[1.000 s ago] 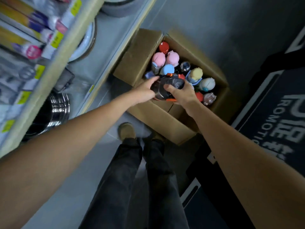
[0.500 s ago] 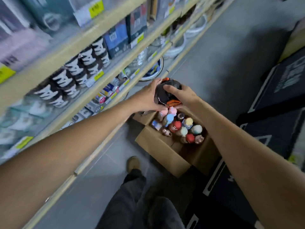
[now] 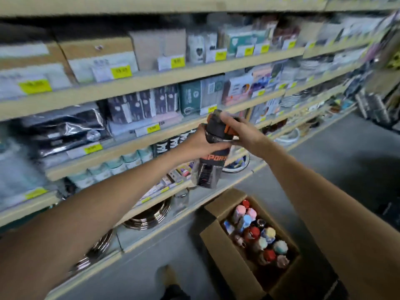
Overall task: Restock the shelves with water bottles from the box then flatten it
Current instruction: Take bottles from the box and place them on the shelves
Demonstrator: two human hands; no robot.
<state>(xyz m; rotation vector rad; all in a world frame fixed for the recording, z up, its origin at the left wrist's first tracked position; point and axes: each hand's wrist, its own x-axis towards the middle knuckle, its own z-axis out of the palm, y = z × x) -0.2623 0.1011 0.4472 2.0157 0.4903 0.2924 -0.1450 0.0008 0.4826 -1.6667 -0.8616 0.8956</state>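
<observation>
Person's left hand (image 3: 201, 141) is gripping the dark bottle (image 3: 207, 169) mid-body, right hand (image 3: 242, 133) seemingly pinching its cap, upright before the middle shelves (image 3: 151, 135), box (image 3: 225, 252) near-right below; worth sliding it in level, base-first.

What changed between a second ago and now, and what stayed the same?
The black sports bottle with orange trim went up, from the mouth of the brown cardboard box to level with the wooden shelves. The left hand and right hand keep gripping it as before. The box and its remaining coloured-cap bottles stayed on the floor.
</observation>
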